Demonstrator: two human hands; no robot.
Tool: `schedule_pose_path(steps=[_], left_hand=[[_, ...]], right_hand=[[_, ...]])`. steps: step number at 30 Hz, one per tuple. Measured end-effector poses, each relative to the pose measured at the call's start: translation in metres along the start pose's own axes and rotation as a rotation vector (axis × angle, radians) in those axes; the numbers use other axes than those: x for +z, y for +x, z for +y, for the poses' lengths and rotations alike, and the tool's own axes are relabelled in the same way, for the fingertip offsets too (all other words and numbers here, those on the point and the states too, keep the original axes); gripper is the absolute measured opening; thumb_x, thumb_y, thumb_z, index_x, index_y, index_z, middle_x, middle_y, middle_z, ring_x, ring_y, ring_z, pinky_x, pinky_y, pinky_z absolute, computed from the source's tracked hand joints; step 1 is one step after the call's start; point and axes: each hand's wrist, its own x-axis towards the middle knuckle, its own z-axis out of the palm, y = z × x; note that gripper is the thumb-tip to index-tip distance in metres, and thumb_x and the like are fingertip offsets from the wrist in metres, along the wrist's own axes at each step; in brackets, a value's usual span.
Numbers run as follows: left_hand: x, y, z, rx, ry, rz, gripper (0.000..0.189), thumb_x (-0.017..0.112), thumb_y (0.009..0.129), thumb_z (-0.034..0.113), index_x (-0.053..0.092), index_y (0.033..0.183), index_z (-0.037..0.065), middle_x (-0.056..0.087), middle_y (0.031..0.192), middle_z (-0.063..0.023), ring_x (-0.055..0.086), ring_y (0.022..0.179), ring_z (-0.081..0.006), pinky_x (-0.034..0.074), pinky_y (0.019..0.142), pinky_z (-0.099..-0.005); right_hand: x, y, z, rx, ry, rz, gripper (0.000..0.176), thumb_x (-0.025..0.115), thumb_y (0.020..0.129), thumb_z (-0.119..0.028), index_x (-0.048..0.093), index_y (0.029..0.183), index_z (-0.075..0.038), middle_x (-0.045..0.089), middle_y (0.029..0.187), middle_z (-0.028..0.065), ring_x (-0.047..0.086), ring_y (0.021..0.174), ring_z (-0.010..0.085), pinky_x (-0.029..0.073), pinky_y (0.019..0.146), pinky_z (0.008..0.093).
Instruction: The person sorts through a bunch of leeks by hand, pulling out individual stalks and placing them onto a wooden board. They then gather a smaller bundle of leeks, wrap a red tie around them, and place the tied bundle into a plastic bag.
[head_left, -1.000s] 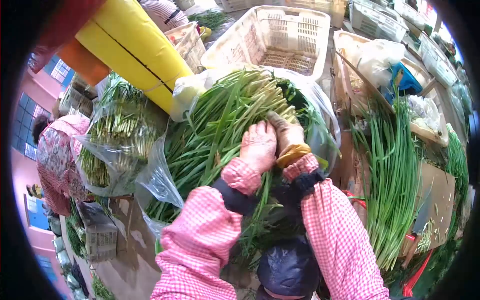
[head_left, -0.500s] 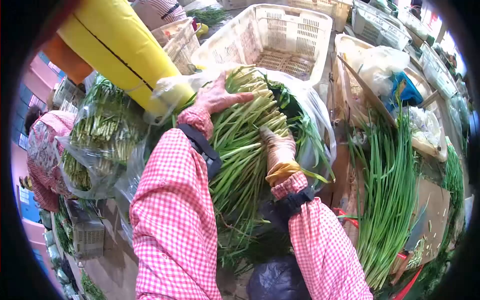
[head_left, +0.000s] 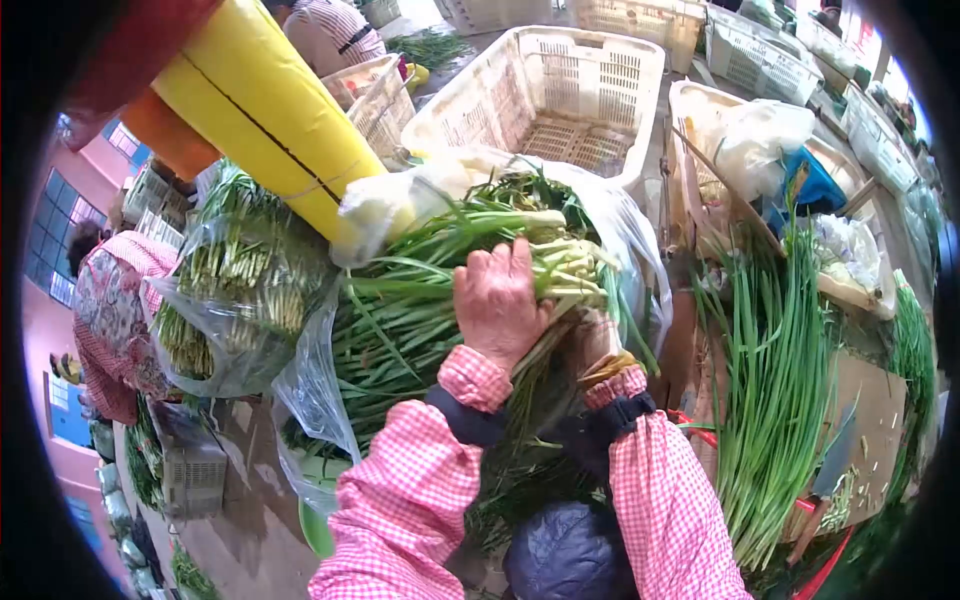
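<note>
A big bunch of long green stalks with pale cut ends lies across the mouth of a clear plastic bag, cut ends to the right. My left hand is on top of the bunch, its fingers bent over the stalks and thumb toward the cut ends. Close beside it, my right hand is low against the stalk ends; its fingers are hidden behind them. Darker leafy greens show inside the bag behind the bunch.
A white crate stands behind the bag. At left are a yellow padded roll and bagged greens. Long green leaves and a knife lie on the right. A person bends at far left.
The bunch has turned so that its cut ends point right instead of up. My left hand has moved right and down onto the stalks. My right hand has shifted slightly lower.
</note>
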Motion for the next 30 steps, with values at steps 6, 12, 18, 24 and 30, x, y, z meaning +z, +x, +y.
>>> schedule_pose_path(steps=[6, 12, 18, 24, 30], left_hand=[[-0.003, -0.003, 0.002, -0.045, -0.051, -0.017, 0.062, 0.072, 0.056, 0.026, 0.052, 0.111, 0.007, 0.053, 0.092, -0.0047, 0.047, 0.087, -0.0219, 0.037, 0.074, -0.0363], [-0.002, -0.007, 0.0, -0.089, -0.174, 0.03, 0.067, 0.069, 0.057, 0.02, 0.044, 0.116, 0.001, 0.053, 0.092, -0.0058, 0.048, 0.087, -0.0231, 0.037, 0.074, -0.036], [-0.009, -0.01, -0.024, -0.044, -0.461, -0.095, 0.093, 0.067, 0.057, 0.016, 0.019, 0.134, -0.002, 0.053, 0.094, -0.0132, 0.048, 0.091, -0.0281, 0.036, 0.079, -0.039], [-0.011, -0.015, -0.027, -0.033, -0.585, 0.03, 0.099, 0.069, 0.057, 0.022, 0.015, 0.137, -0.001, 0.052, 0.099, -0.0147, 0.047, 0.094, -0.0289, 0.037, 0.082, -0.0405], [-0.06, -0.073, 0.005, 0.042, -0.983, 0.119, 0.044, 0.062, 0.065, -0.001, 0.054, 0.107, 0.002, 0.056, 0.105, -0.0166, 0.057, 0.094, -0.0294, 0.045, 0.081, -0.0356]], right_hand=[[-0.011, -0.024, -0.107, 0.31, -0.022, 0.266, 0.042, 0.067, 0.07, -0.021, 0.055, 0.107, -0.004, 0.063, 0.092, 0.0103, 0.06, 0.073, 0.0211, 0.047, 0.062, 0.0314], [-0.006, 0.008, -0.202, -0.59, -1.452, -0.207, 0.09, 0.075, 0.061, -0.023, 0.026, 0.135, -0.008, 0.034, 0.135, 0.0178, 0.029, 0.127, 0.0321, 0.021, 0.105, 0.0419], [0.0, 0.076, -0.151, -0.443, -1.276, -0.594, 0.081, 0.069, 0.063, -0.014, 0.029, 0.133, -0.006, 0.031, 0.136, 0.0219, 0.038, 0.122, 0.0319, 0.031, 0.102, 0.0358], [0.0, 0.073, -0.153, -0.424, -1.237, -0.536, 0.052, 0.063, 0.069, -0.015, 0.045, 0.118, -0.004, 0.061, 0.096, 0.0203, 0.059, 0.091, 0.0341, 0.046, 0.079, 0.0385], [0.005, 0.083, -0.175, -0.458, -1.292, -0.654, 0.046, 0.067, 0.062, -0.019, 0.053, 0.104, -0.008, 0.061, 0.072, 0.013, 0.061, 0.067, 0.0301, 0.048, 0.059, 0.0369]])
